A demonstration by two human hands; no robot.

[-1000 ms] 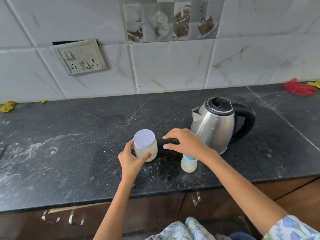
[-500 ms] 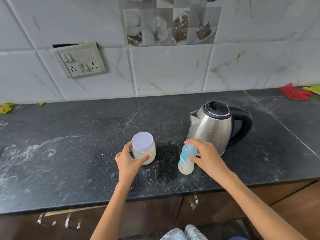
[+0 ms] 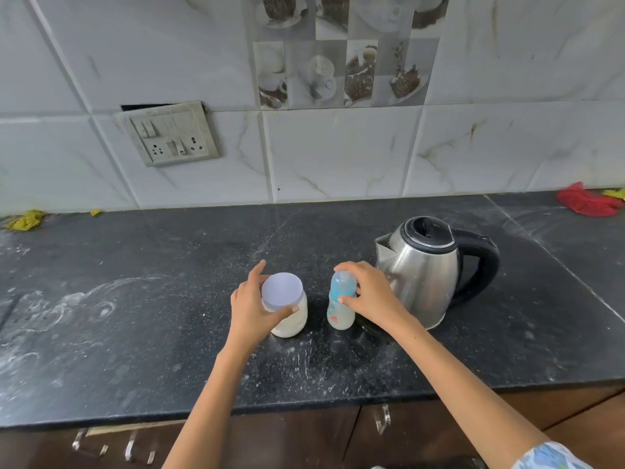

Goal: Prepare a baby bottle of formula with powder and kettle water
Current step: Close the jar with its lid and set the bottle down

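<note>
A clear jar of pale powder [image 3: 293,321] with a flat white lid stands on the black counter [image 3: 135,333]. My left hand [image 3: 252,306] wraps its left side, thumb across the front. Just to its right stands a small baby bottle [image 3: 340,301] with a light blue cap on. My right hand [image 3: 370,294] grips the bottle's cap from the right. Directly behind that hand stands a steel kettle [image 3: 426,269] with a black lid and handle, spout facing left.
A switch and socket plate [image 3: 170,137] hangs on the tiled wall at the back left. A red cloth [image 3: 585,203] lies at the far right of the counter, a yellow scrap [image 3: 25,221] at the far left. White powder smears mark the counter's left part.
My right hand went from hovering over the bottle to gripping its blue cap. My left hand has stayed on the jar. The view has tilted and moved closer.
</note>
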